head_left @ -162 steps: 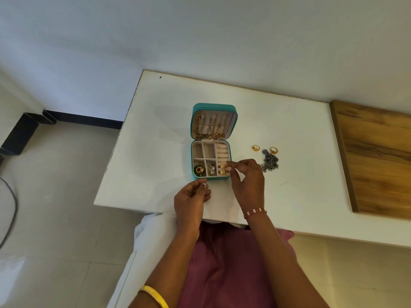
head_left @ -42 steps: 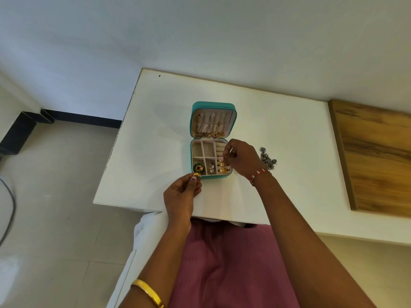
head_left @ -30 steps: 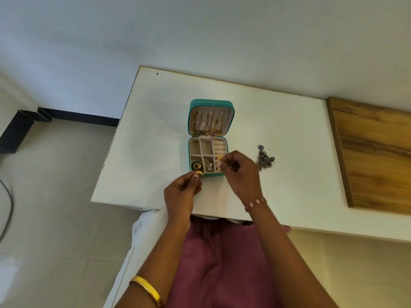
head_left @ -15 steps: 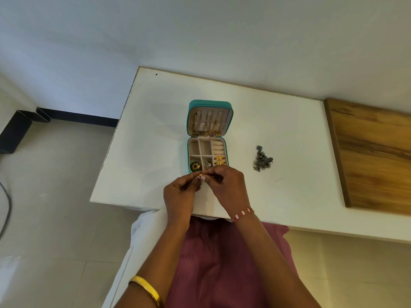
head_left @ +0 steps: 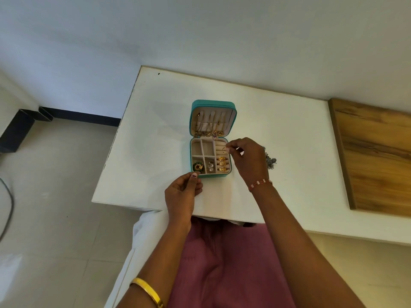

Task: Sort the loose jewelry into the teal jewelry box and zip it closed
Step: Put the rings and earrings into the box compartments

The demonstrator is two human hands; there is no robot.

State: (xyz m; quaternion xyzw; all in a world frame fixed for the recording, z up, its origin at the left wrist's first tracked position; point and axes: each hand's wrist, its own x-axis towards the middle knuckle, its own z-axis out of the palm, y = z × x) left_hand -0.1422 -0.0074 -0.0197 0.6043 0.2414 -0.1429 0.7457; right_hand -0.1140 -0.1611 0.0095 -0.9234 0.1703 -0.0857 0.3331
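Observation:
The teal jewelry box (head_left: 212, 103) lies open on the white table (head_left: 155, 134), its lid upright with gold chains hanging inside. Three gold rings (head_left: 222, 163) sit in the ring roll at the tray's right, and a green-and-red piece (head_left: 198, 166) and a sparkly piece (head_left: 210, 166) fill the front compartments. My right hand (head_left: 248, 161) pinches a thin ring (head_left: 224, 150) over the upper part of the ring roll. My left hand (head_left: 183, 192) rests at the box's front-left corner, fingers curled together with nothing visible in them. A grey jewelry cluster (head_left: 270, 161) is half hidden behind my right hand.
A wooden board (head_left: 375, 156) lies on the table's right part. The table's front edge runs just below my left hand, with my lap under it. Tiled floor and a dark baseboard (head_left: 77, 113) are to the left.
My right hand came down to my left hand, took a ring from it, and carried it up to the ring roll. The two gold rings seen earlier on the table are gone.

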